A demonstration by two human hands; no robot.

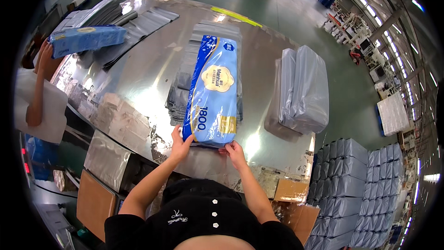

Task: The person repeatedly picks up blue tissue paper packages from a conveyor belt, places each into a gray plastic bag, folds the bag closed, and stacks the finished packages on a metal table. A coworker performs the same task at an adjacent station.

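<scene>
A long blue plastic-wrapped pack of tissues (217, 106) with a cream label lies lengthwise in front of me on a stack of flat grey plastic bags (185, 69). My left hand (179, 147) grips its near left corner, thumb along the end and fingers up the side. At the near right corner my right hand (235, 153) is closed, with thumb and fingertips pinched at the pack's lower edge. Whether a bag's lip is also caught in that pinch cannot be made out.
Grey bagged packs (305, 90) stand on the metal table (125, 83) at right. At left, another person's hands (44, 58) hold a similar blue pack (88, 39) beside more grey bags (143, 28). Tall stacks of bagged packs (344, 185) and a cardboard box (292, 190) are at lower right.
</scene>
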